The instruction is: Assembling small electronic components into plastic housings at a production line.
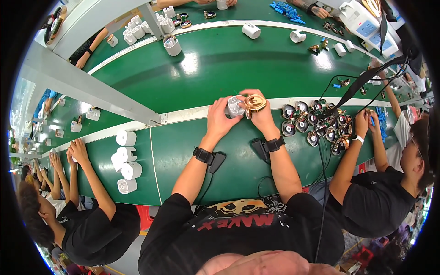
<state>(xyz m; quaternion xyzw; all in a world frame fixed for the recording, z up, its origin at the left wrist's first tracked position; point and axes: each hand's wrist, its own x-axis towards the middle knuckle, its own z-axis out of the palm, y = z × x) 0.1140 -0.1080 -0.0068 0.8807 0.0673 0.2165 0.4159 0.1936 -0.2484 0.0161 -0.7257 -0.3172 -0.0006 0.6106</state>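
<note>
My left hand (218,120) is wrapped round a white cup-shaped plastic housing (235,105), its open, ribbed end turned up. In my right hand (263,120) is a round part with a shiny gold rim (255,102), held just beside the housing. The two pieces are close together above the pale rail; whether they touch, I cannot tell. Thin wires seem to show between them, too small to make out. On both wrists sit black straps with small box-shaped units, a cable running from them.
Several white housings (131,170) stand to my left on the green table (183,156). Many black round parts (301,124) with gold rims lie to my right, black cables (324,169) hanging over them. Beyond the rail runs a green belt (137,82). A grey metal post (105,87) slants at left. Co-workers sit both sides.
</note>
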